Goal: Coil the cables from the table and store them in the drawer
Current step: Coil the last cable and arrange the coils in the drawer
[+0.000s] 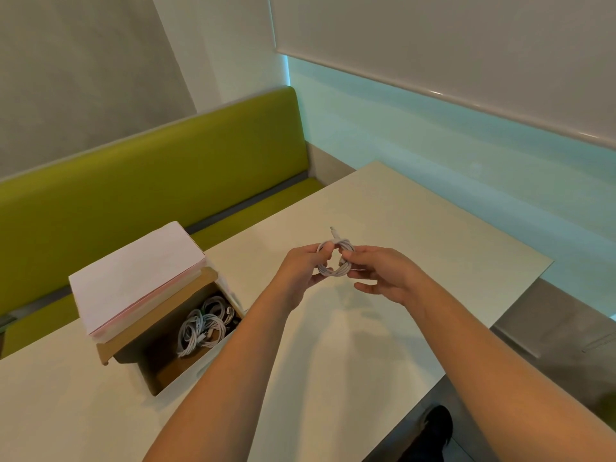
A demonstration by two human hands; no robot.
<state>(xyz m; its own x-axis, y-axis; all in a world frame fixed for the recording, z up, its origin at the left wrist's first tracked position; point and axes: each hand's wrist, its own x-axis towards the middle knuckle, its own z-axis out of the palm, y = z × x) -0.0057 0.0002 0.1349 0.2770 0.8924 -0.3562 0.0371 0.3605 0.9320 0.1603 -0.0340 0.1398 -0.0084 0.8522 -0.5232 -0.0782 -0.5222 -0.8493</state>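
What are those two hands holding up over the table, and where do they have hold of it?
A coiled white cable. The left hand grips the coil's left side, the right hand pinches its right side; one plug end sticks out on top.

The cable (335, 260) is white, wound in a plain coil; the cables (201, 328) in the drawer (173, 368) are white too, with something black beside them; the drawer is brown card inside, white on its front; the box (133, 271) top is pale pink-white; the table (383, 211) is cream; the bench (150, 175) is olive green; the blind (466, 45) is off-white.
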